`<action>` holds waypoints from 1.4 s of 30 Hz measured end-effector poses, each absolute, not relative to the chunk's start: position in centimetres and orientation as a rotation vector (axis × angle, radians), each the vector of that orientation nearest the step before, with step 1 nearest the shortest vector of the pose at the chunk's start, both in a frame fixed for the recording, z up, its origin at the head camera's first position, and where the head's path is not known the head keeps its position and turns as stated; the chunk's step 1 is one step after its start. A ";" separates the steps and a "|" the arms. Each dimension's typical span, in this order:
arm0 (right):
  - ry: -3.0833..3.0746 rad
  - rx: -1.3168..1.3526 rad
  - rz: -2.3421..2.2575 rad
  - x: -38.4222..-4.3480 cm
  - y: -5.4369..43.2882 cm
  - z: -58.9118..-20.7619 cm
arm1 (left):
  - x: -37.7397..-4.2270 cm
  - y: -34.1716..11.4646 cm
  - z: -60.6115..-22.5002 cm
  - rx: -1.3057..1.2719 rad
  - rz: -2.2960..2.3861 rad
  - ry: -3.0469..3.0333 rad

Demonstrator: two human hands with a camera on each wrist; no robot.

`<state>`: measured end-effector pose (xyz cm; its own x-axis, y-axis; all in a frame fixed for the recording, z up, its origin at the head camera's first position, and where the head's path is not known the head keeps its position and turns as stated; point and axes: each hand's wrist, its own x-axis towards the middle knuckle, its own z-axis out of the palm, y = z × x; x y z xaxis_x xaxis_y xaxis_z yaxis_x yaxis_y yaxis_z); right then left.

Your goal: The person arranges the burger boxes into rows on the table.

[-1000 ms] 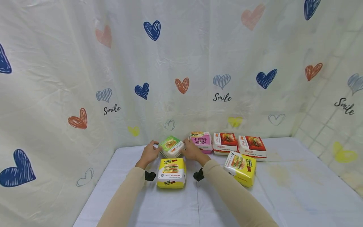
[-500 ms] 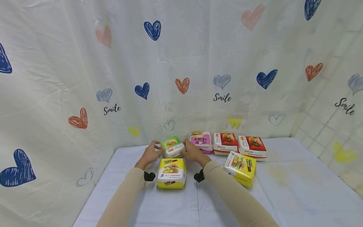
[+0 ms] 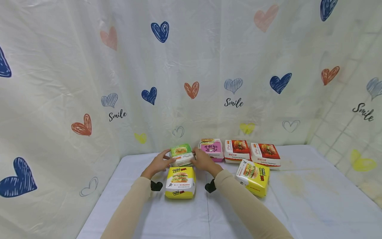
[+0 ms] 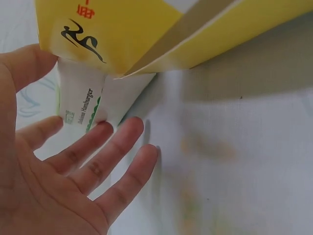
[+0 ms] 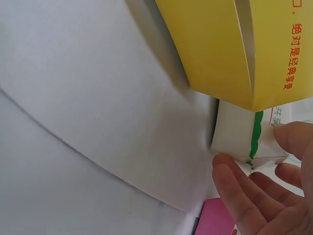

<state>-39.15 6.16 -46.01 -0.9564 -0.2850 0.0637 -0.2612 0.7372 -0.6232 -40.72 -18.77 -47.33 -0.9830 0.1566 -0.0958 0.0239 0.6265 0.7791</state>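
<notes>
A green and white hamburger box (image 3: 181,155) lies at the back left of the table, between my two hands. My left hand (image 3: 157,163) holds its left end, thumb at the near corner and index finger towards the far one. In the left wrist view the other fingers (image 4: 129,132) spread out beside the box. My right hand (image 3: 206,161) grips the right end, with thumb and fingers around the corner in the right wrist view. Right in front stands a yellow and white burger box (image 3: 180,182), which partly covers the green one in both wrist views.
To the right, a pink box (image 3: 212,149) and two red and white boxes (image 3: 237,151) line up along the back by the curtain (image 3: 191,66). Another yellow box (image 3: 253,177) sits askew in front of them. White cloth (image 3: 191,219) covers the table.
The green and white box has turned between my hands, from slanted to nearly square with the row. My left hand has shifted slightly with it. The other boxes have stayed put.
</notes>
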 end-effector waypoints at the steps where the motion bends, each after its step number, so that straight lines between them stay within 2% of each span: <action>1: 2.895 -0.454 -1.030 -39.1 6.2 -46.0 | -40.7 -18.8 -47.3 0.153 1.290 2.685; 35: 2.872 -0.427 -1.109 -38.5 6.4 -45.8 | -40.4 -18.6 -47.4 0.207 1.322 2.743; 42: 2.886 -0.488 -1.220 -37.1 8.3 -44.0 | -39.0 -19.0 -45.7 0.203 1.236 3.010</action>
<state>-37.13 8.30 -44.04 -0.9522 -0.2689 0.1452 -0.2915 0.6567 -0.6955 -39.03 -18.95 -45.67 -0.9853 0.0699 0.1562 0.1595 0.7057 0.6903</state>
